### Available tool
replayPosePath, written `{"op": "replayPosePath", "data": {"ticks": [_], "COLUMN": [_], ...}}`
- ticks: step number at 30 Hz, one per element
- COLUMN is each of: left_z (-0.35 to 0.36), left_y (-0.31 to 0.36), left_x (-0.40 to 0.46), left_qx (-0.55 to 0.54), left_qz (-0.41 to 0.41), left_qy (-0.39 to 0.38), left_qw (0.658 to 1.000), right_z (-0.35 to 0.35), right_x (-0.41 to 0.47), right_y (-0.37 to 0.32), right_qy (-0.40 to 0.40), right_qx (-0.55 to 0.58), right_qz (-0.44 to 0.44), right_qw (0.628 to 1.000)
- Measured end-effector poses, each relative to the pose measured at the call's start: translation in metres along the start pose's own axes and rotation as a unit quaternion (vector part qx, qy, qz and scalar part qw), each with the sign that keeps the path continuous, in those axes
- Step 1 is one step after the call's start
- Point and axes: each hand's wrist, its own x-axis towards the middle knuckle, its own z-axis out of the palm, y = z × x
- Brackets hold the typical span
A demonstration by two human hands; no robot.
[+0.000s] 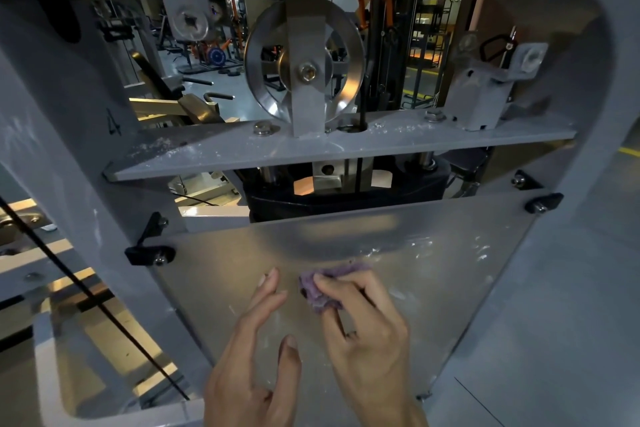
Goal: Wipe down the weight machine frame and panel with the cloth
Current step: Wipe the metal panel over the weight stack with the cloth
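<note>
Low on the clear panel (346,243) of the weight machine frame (69,149), my right hand (363,329) has its grip curled tight round the purple cloth (322,288), pressing it to the smeared surface; my left hand (256,357) rests beside it, fingers straight and loose, holding nothing; above, a steel pulley (304,69) stands on a dusty grey shelf (311,149).

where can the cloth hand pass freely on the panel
Bare panel lies above the purple cloth, up to its top edge, and rightward to the bolt bracket. Leftward is crowded: the left hand rests beside the right hand.
</note>
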Motion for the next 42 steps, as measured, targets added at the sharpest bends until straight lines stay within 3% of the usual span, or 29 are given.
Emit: {"op": "replayPosePath", "data": {"ticks": [4,14,21,30,42], "left_z": [0.003,0.016,0.022,0.032,0.043], "left_y": [-0.002,-0.006,-0.004,-0.001,0.008], "left_x": [-0.001,-0.001,-0.004,-0.005,-0.01], "left_qx": [-0.01,-0.02,-0.006,0.005,0.012], "left_qz": [0.01,0.035,0.029,0.036,-0.009], "left_qy": [0.003,-0.002,0.009,0.033,0.048], "left_qw": [1.0,0.999,1.0,0.999,0.999], "right_z": [-0.007,-0.004,-0.015,-0.011,-0.028], "right_x": [0.024,-0.017,0.03,-0.011,0.034], "right_y": [-0.004,0.024,0.007,0.041,0.027], "right_qy": [0.011,-0.005,0.016,-0.006,0.014], "right_qx": [-0.024,0.041,-0.002,0.012,0.01], "right_qz": [-0.041,0.017,-0.031,-0.009,-0.051], "right_qw": [0.999,0.999,0.999,1.0,0.999]}}
